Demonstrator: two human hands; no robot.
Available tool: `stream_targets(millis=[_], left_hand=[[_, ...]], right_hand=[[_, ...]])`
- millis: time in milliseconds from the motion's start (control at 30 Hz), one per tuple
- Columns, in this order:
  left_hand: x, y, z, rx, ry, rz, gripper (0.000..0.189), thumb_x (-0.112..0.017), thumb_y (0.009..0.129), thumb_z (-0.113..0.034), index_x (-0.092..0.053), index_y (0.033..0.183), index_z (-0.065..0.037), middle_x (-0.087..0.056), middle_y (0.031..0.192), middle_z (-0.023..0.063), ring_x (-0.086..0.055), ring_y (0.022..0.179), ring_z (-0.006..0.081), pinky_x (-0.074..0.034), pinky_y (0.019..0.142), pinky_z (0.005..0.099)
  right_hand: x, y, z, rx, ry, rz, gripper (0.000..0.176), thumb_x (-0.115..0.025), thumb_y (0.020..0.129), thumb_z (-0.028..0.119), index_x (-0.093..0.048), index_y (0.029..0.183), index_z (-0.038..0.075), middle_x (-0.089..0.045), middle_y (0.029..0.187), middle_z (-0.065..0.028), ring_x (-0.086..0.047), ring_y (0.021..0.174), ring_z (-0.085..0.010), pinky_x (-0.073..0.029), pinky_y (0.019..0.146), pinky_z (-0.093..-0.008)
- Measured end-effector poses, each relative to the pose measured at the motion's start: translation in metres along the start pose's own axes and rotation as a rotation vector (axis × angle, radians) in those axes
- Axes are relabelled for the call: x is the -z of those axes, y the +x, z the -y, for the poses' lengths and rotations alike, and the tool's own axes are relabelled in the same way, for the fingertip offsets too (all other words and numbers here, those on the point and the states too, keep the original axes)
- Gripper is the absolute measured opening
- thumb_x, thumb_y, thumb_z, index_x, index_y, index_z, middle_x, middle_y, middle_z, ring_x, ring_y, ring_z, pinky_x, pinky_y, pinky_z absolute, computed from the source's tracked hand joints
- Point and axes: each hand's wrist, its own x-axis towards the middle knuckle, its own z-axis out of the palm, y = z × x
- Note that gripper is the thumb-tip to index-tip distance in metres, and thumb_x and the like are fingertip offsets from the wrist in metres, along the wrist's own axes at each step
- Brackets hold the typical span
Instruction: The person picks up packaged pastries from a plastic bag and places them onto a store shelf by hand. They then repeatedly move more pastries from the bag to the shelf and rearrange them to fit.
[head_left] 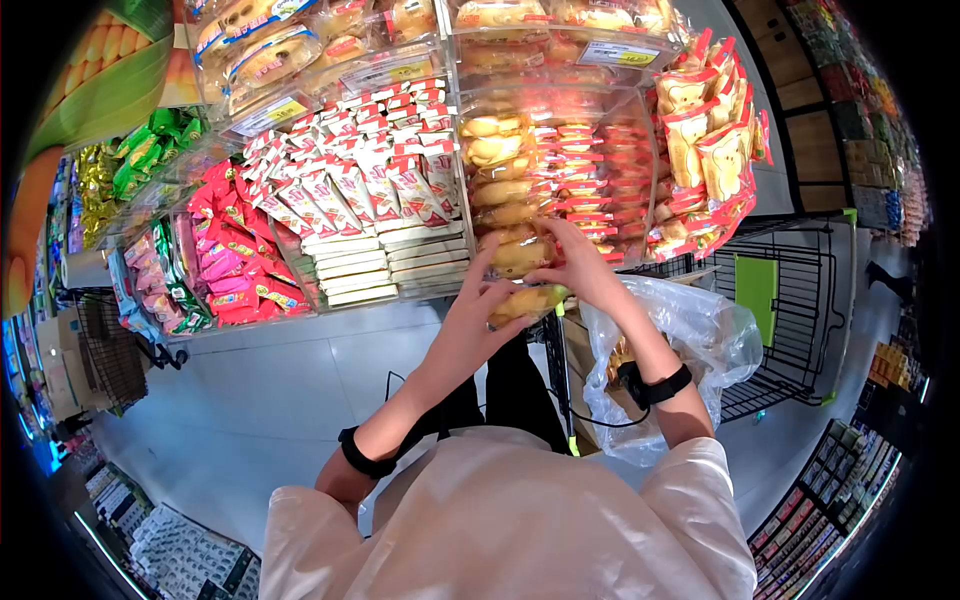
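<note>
A wrapped bun (527,300) is gripped by left hand (468,325) and right hand (583,268) at the clear bin (648,150). Judged light, soft, crushable; best taken gently by its ends.

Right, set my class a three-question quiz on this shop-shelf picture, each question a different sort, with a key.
1. True or false: the left hand and the right hand both meet at one yellow packet below the clear bin.
2. The plastic bag lies closest to: A the left wrist; B the right forearm; C the pink packets.
3. Fill in: the flap on the black trolley is coloured ____.
Key: 1 true; 2 B; 3 green.
</note>
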Motion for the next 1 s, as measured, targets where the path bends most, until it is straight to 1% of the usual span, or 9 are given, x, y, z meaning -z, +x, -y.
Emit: stream_targets(millis=[33, 67, 167, 267, 400, 633, 700, 867, 1000], left_hand=[[0.000, 0.001, 0.004, -0.032, 0.049, 0.023, 0.032, -0.070, 0.077, -0.014, -0.057, 0.104, -0.002, -0.033, 0.137, 0.0137, -0.046, 0.115, 0.0296, -0.040, 0.094, 0.0366], [0.001, 0.002, 0.004, 0.025, 0.001, 0.056, 0.032, -0.070, 0.077, -0.013, -0.057, 0.104, -0.002, -0.034, 0.136, 0.0134, -0.045, 0.117, 0.0302, -0.040, 0.095, 0.0373], [0.000, 0.008, 0.003, 0.098, -0.041, 0.128, 0.032, -0.070, 0.077, -0.013, -0.057, 0.104, -0.003, -0.035, 0.134, 0.0131, -0.040, 0.121, 0.0312, -0.038, 0.096, 0.0387], [0.006, 0.006, 0.000, 0.047, 0.070, 0.143, 0.032, -0.070, 0.077, -0.015, -0.058, 0.105, -0.004, -0.035, 0.133, 0.0141, -0.038, 0.123, 0.0308, -0.037, 0.097, 0.0392], [0.007, -0.002, -0.005, 0.089, -0.004, 0.159, 0.031, -0.070, 0.078, -0.016, -0.058, 0.105, -0.004, -0.033, 0.131, 0.0160, -0.034, 0.127, 0.0304, -0.035, 0.100, 0.0394], [0.000, -0.004, -0.002, 0.050, 0.021, 0.149, 0.032, -0.069, 0.078, -0.015, -0.058, 0.106, -0.004, -0.029, 0.138, 0.0175, -0.032, 0.129, 0.0312, -0.033, 0.103, 0.0394], [0.006, -0.007, -0.003, 0.054, -0.004, 0.136, 0.034, -0.070, 0.077, -0.014, -0.058, 0.107, -0.003, -0.031, 0.137, 0.0173, -0.034, 0.129, 0.0309, -0.035, 0.102, 0.0394], [0.009, -0.016, -0.003, 0.006, 0.027, 0.073, 0.039, -0.070, 0.076, -0.011, -0.057, 0.111, -0.002, -0.037, 0.134, 0.0152, -0.042, 0.122, 0.0289, -0.040, 0.097, 0.0387], [0.012, -0.022, -0.008, 0.053, 0.006, 0.078, 0.031, -0.068, 0.078, -0.012, -0.056, 0.105, -0.001, -0.035, 0.131, 0.0141, -0.047, 0.115, 0.0266, -0.043, 0.092, 0.0353]], right_hand=[[0.002, 0.004, -0.005, -0.044, 0.142, 0.035, 0.051, -0.066, 0.082, 0.020, -0.047, 0.125, 0.002, -0.058, 0.109, -0.0099, -0.059, 0.090, -0.0208, -0.046, 0.080, -0.0312], [0.006, 0.011, -0.012, -0.355, 0.568, 0.131, 0.043, -0.060, 0.087, 0.025, -0.051, 0.122, 0.002, -0.058, 0.098, -0.0017, -0.054, 0.082, -0.0101, -0.045, 0.075, -0.0260], [0.012, 0.029, -0.018, -0.452, 0.650, 0.144, 0.033, -0.058, 0.090, 0.028, -0.059, 0.108, 0.001, -0.057, 0.083, 0.0024, -0.049, 0.073, -0.0052, -0.042, 0.066, -0.0229], [-0.012, 0.040, -0.037, -0.198, 0.195, 0.189, 0.027, -0.063, 0.086, 0.024, -0.060, 0.095, -0.002, -0.056, 0.071, 0.0006, -0.050, 0.065, -0.0059, -0.042, 0.057, -0.0238], [-0.014, 0.023, -0.031, -0.114, 0.642, -0.043, 0.018, -0.059, 0.089, 0.014, -0.060, 0.099, -0.001, -0.058, 0.080, 0.0027, -0.049, 0.069, -0.0032, -0.044, 0.059, -0.0208], [0.003, 0.016, -0.019, -0.152, 0.147, -0.042, 0.031, -0.066, 0.083, 0.015, -0.058, 0.110, 0.002, -0.059, 0.077, -0.0021, -0.054, 0.068, -0.0060, -0.045, 0.058, -0.0231], [0.009, 0.000, -0.019, -0.210, 0.280, -0.259, 0.040, -0.071, 0.078, 0.026, -0.060, 0.108, 0.003, -0.064, 0.074, -0.0122, -0.060, 0.062, -0.0163, -0.047, 0.059, -0.0295], [-0.012, -0.015, 0.002, -0.138, 0.147, -0.153, 0.024, -0.063, 0.083, 0.023, -0.065, 0.091, 0.000, -0.064, 0.073, -0.0164, -0.063, 0.065, -0.0276, -0.048, 0.060, -0.0342], [-0.012, -0.001, 0.001, -0.157, 0.154, -0.065, 0.027, -0.065, 0.082, 0.025, -0.063, 0.085, -0.003, -0.062, 0.067, -0.0155, -0.060, 0.060, -0.0246, -0.047, 0.060, -0.0336]])
